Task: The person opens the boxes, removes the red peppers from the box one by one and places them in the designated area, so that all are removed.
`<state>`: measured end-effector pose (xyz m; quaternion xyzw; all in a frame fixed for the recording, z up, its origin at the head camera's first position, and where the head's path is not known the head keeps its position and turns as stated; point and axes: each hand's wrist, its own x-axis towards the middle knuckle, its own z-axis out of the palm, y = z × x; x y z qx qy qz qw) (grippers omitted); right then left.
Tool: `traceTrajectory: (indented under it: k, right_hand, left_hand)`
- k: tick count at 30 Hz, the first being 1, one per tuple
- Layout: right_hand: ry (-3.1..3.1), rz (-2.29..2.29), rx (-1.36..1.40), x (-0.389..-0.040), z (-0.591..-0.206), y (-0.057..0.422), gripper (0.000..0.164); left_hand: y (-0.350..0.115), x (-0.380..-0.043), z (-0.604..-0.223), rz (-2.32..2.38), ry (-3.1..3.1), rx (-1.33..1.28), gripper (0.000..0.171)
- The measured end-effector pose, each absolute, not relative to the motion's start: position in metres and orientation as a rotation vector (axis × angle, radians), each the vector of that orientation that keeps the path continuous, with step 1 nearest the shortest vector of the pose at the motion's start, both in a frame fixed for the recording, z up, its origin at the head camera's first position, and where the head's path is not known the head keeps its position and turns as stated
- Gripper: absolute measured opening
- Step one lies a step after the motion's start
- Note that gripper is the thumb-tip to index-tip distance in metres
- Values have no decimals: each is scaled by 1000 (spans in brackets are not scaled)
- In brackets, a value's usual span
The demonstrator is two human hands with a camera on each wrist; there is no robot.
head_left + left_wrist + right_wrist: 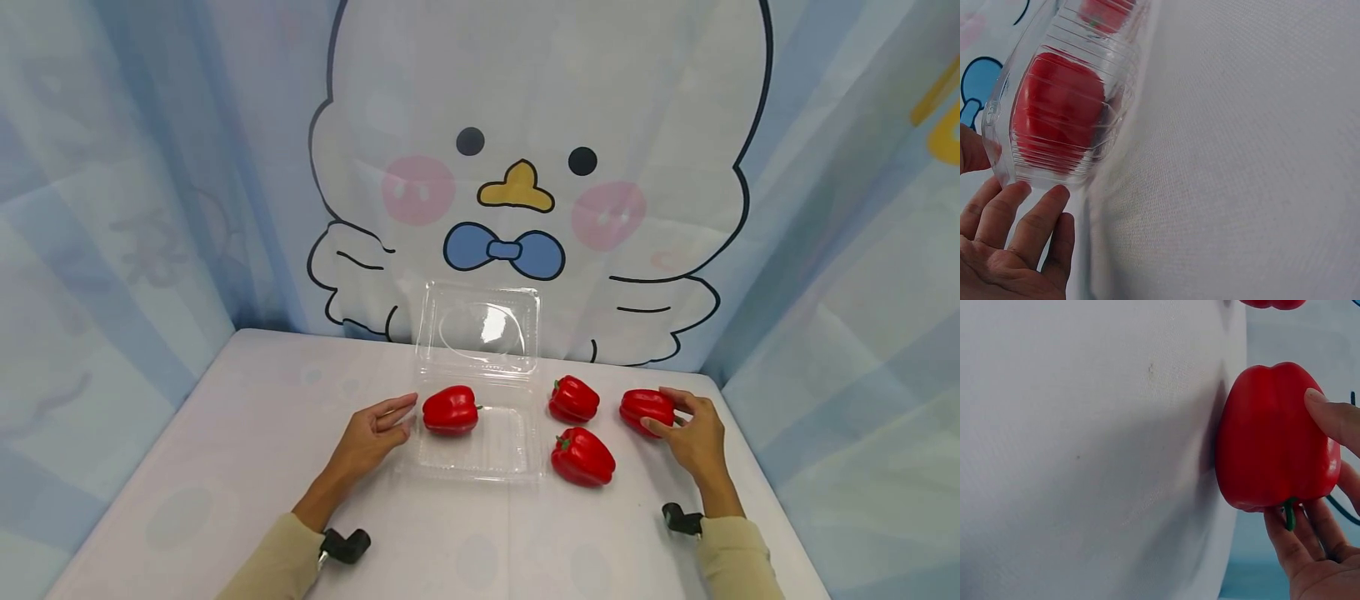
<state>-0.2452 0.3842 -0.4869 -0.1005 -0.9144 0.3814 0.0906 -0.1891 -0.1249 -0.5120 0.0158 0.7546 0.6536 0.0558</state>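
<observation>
At the left edge of a clear plastic clamshell container (480,475), my left hand (371,437) has its thumb over the rim and fingers against the outer wall, seen close up in the left wrist view. One red bell pepper (450,411) lies in the container's left side, its stem facing right. My right hand (693,429) grips another red bell pepper (1272,437) between thumb and fingers, green stem towards the palm. Whether this pepper touches the table cannot be told. Two more peppers, a farther one (573,399) and a nearer one (582,457), lie right of the container.
The container's lid (480,329) stands raised at the back, close to the cartoon-printed curtain (645,100). A white cloth covers the table (450,550). Curtains (112,208) also hang along both sides. A black wrist mount (345,546) is on each forearm.
</observation>
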Motion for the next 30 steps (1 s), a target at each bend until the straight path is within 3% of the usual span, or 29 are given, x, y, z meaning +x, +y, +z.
traceTrajectory:
  k: [17,30]
  right_hand:
    - [-2782,1085,-330,-255,-493,397,75]
    - [-2675,969,-196,-238,-453,374,77]
  left_hand:
    - [-125,-190,-514,1974,2310,54,55]
    - [-126,-190,-518,1968,2310,21,54]
